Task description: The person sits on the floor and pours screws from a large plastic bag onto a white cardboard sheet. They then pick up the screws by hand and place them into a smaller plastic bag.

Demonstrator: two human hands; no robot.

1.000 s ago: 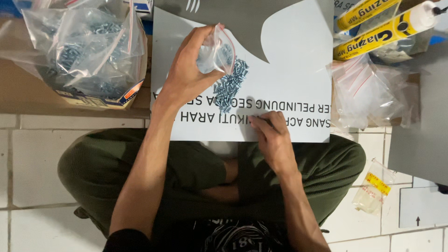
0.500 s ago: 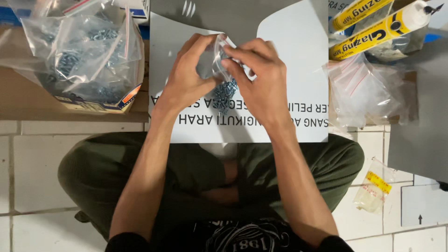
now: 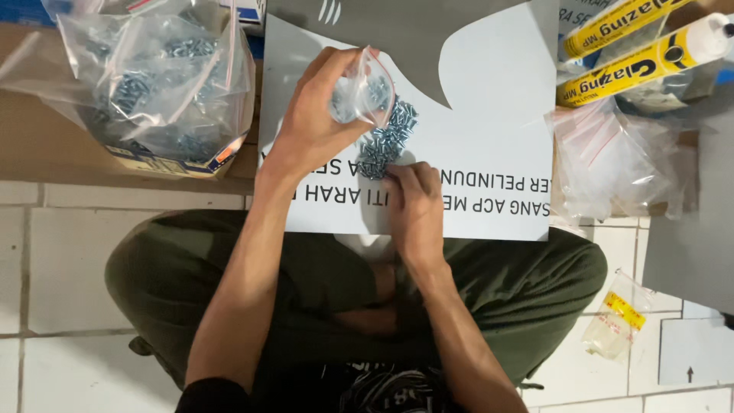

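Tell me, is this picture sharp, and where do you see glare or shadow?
Head view: mostly sharp and evenly lit; the screws on the white board show crisply. Glare glints off the big plastic bag at top left and the small bag in the left hand. Soft shadow lies under the right hand and across the lap. Edges bend slightly, as with a wide lens.

Silvery-blue screws [image 3: 388, 141], white board [image 3: 489, 138], seemingly yellow tubes [image 3: 638, 46].
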